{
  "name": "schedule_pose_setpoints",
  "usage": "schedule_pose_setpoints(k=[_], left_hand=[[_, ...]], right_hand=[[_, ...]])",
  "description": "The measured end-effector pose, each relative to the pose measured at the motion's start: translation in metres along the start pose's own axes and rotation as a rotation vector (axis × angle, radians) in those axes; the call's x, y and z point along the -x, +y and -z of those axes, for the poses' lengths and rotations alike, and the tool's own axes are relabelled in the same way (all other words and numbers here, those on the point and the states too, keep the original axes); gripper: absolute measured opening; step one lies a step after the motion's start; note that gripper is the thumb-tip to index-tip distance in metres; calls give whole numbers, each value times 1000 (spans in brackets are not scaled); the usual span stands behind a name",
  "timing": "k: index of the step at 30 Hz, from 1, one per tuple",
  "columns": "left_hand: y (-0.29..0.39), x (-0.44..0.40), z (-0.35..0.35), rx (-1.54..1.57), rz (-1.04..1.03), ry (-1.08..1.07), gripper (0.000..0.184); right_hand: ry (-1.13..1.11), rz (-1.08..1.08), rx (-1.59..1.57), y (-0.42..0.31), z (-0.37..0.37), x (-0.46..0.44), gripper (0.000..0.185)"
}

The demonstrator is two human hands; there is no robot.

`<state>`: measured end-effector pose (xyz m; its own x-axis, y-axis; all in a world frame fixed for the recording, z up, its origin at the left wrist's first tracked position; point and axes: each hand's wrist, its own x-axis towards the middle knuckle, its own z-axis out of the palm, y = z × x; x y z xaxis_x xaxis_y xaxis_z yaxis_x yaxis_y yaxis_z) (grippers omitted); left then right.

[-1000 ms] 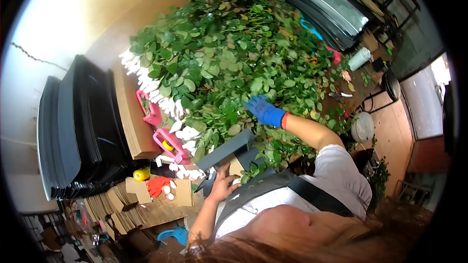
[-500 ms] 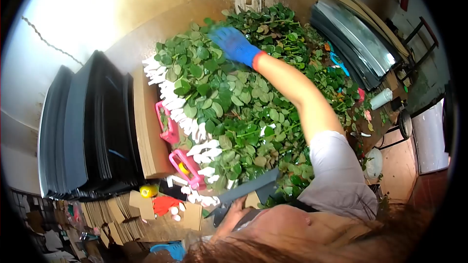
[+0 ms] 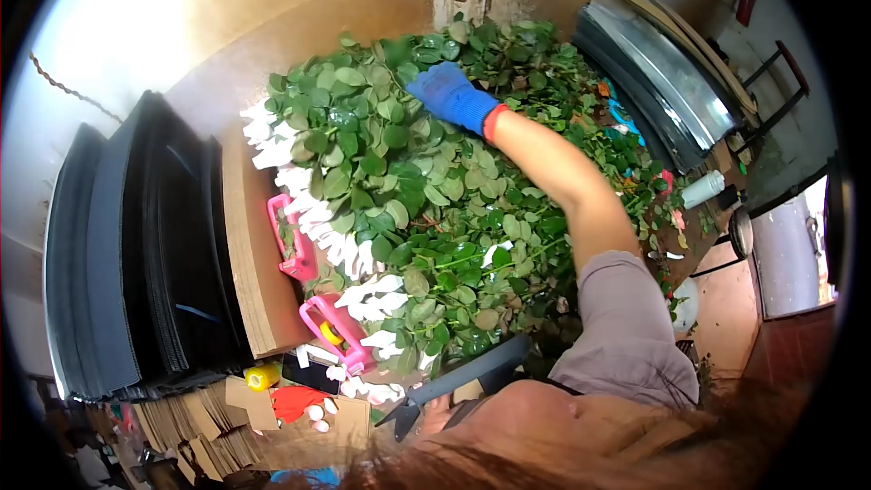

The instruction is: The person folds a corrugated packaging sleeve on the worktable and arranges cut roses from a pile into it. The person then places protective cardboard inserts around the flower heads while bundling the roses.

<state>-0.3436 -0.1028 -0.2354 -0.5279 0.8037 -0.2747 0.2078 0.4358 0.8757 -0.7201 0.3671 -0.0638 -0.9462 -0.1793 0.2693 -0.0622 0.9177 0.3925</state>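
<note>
One gloved right hand (image 3: 448, 96) touches leafy stems (image 3: 454, 191), the left hand (image 3: 435, 416) beside a grey board (image 3: 472, 370); whether fingers grip is unclear.

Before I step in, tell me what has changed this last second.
The gloved right hand has reached away from the body, to the far part of the leafy stems; whether it grips any is unclear. The left hand stays by the grey folded sheet; the pink frames haven't moved.

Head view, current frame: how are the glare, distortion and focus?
All in the head view: the wall burns out to white at upper left; glare streaks the shiny sheets at upper right; fisheye-like curvature sits within black corners; hair below looks dark and soft; the gloved right hand reads clearly.
</note>
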Motion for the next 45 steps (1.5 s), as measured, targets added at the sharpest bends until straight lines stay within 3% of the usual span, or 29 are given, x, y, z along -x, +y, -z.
schedule_pose_setpoints(k=[3,4,5,6,8,9,10,14,18,21,25,27,30,31,33,34,38,39,41,44,45], left_hand=[[-11,2,-13,173,123,42,50],[-11,3,-14,138,98,34,51],[4,6,-1,-67,-64,-1,42],[19,8,12,-268,-231,-3,34],[-22,5,-8,-186,-260,43,28],[-11,3,-1,-302,-328,-5,30],[-20,6,-7,-307,-301,11,32],[4,8,2,-321,-292,9,35],[12,11,2,-292,-249,7,36],[8,10,2,-321,-239,-13,37],[7,10,2,-290,-255,-4,36],[5,10,3,-251,-237,-13,38],[4,9,1,-285,-262,3,38],[1,9,1,-284,-250,-12,38],[0,9,1,-264,-237,-22,38],[1,9,1,-301,-235,-23,37],[4,10,1,-281,-245,-8,35],[2,9,0,-308,-249,-2,36],[-2,7,0,-253,-219,-25,34],[-4,6,-3,-288,-245,-6,35],[-3,7,-2,-287,-236,-22,35]], right_hand=[[-1,-27,-13,-12,83,58,12],[-47,-60,-11,-24,105,82,12],[-94,-92,-10,-35,121,102,11],[-180,-47,11,-45,113,116,11],[-349,70,-38,-60,82,143,11],[-434,149,-100,-62,81,155,11],[-628,111,-34,-71,77,153,13],[-103,-50,-73,-96,96,187,15],[-442,-70,-193,-104,108,194,17],[117,-213,-201,-101,159,203,21],[-249,-193,-229,-92,156,215,27],[0,-175,-151,-92,174,234,28],[-171,-89,-263,-90,187,254,41],[-319,-140,-280,-83,171,259,54],[-421,-161,-230,-65,157,269,60],[-329,-224,-236,-65,157,275,62],[134,-56,-483,-59,173,294,59],[16,-139,-457,-55,176,297,56],[297,-171,-549,-52,189,304,51],[167,-185,-499,-54,209,311,44],[-32,-213,-439,-54,202,319,42]])
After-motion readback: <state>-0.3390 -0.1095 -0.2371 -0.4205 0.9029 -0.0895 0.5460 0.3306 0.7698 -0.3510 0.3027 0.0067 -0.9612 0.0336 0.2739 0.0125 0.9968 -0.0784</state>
